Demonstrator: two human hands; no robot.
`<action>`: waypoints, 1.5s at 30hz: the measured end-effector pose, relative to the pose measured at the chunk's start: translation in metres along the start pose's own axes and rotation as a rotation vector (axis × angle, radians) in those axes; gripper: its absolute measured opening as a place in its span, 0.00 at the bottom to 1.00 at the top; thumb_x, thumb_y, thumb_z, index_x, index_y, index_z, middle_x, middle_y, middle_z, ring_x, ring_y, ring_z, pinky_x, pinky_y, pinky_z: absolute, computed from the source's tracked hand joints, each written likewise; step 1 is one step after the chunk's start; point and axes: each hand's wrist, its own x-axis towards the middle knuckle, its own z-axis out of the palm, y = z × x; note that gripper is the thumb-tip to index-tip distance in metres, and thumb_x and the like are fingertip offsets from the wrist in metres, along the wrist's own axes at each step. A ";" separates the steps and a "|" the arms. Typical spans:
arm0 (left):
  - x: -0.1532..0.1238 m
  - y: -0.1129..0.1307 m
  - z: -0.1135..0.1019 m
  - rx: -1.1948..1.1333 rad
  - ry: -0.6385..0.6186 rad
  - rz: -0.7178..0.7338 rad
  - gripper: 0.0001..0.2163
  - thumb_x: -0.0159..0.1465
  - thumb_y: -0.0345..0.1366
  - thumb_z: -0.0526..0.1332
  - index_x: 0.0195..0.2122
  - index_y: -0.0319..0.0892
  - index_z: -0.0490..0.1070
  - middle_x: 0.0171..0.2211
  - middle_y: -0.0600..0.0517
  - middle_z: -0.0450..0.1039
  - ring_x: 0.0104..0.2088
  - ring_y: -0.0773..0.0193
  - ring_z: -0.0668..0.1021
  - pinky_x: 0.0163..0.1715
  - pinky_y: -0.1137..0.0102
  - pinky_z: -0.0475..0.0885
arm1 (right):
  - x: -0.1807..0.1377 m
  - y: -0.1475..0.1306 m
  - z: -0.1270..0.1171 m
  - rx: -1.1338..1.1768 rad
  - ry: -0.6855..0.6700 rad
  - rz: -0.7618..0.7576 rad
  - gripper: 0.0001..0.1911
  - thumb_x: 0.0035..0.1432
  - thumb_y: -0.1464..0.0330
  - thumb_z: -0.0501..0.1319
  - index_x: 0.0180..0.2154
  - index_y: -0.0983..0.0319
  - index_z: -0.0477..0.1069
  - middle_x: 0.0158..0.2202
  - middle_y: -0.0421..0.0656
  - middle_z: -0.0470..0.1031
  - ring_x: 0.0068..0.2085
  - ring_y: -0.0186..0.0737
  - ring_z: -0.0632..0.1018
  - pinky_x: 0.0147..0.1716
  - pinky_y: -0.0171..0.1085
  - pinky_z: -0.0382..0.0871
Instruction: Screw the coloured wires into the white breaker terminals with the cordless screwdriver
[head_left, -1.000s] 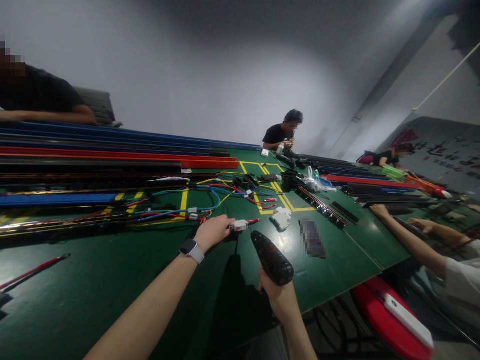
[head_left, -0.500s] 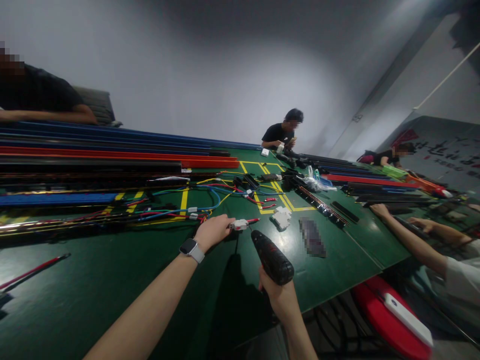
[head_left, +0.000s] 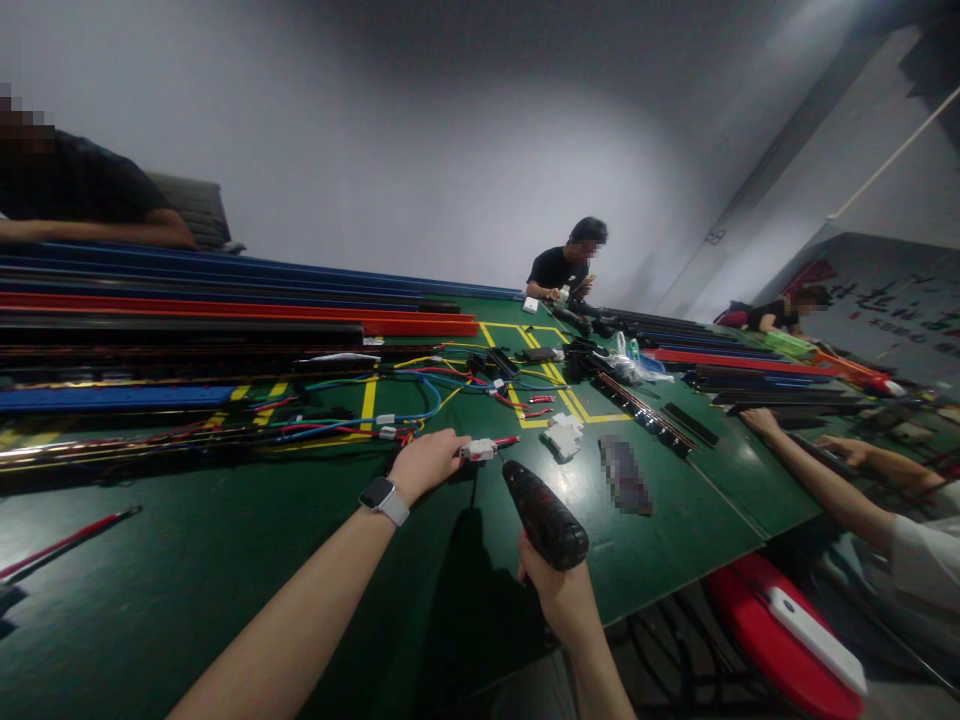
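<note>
My left hand (head_left: 430,462), with a watch on its wrist, is closed on a small white connector block (head_left: 478,450) with a red wire end sticking out to the right. My right hand (head_left: 556,585) grips a black and red power screwdriver (head_left: 545,515) by its handle. The tool's nose points up and left, close to the block; whether its bit touches the block I cannot tell. Several white connector pieces (head_left: 562,437) lie in a pile just beyond. Red, blue and yellow wires (head_left: 427,385) run leftward from near my left hand.
Long blue, orange and black rails (head_left: 225,315) cover the table's left side. A blurred dark flat object (head_left: 625,475) lies right of the tool. A black strip (head_left: 646,412) rests behind it. A co-worker's arms (head_left: 817,470) reach in at right. A red stool (head_left: 772,625) stands below the edge.
Both of my hands, the connector block and the screwdriver hold nearly the same position. The person at the far side has shifted their hands slightly.
</note>
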 end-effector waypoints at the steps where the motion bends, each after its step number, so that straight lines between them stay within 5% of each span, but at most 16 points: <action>1: 0.000 0.000 0.000 0.003 0.002 0.001 0.15 0.70 0.44 0.54 0.54 0.55 0.74 0.45 0.46 0.75 0.43 0.55 0.80 0.38 0.67 0.71 | 0.000 0.000 -0.001 -0.007 -0.002 0.005 0.15 0.57 0.56 0.64 0.31 0.61 0.73 0.20 0.38 0.71 0.25 0.41 0.74 0.30 0.38 0.70; 45: -0.001 0.001 -0.002 0.003 -0.002 0.001 0.15 0.70 0.45 0.54 0.54 0.54 0.75 0.45 0.46 0.76 0.45 0.55 0.80 0.40 0.66 0.72 | -0.001 -0.008 0.000 -0.014 -0.050 -0.018 0.16 0.57 0.56 0.62 0.24 0.59 0.71 0.21 0.39 0.70 0.25 0.40 0.73 0.31 0.38 0.70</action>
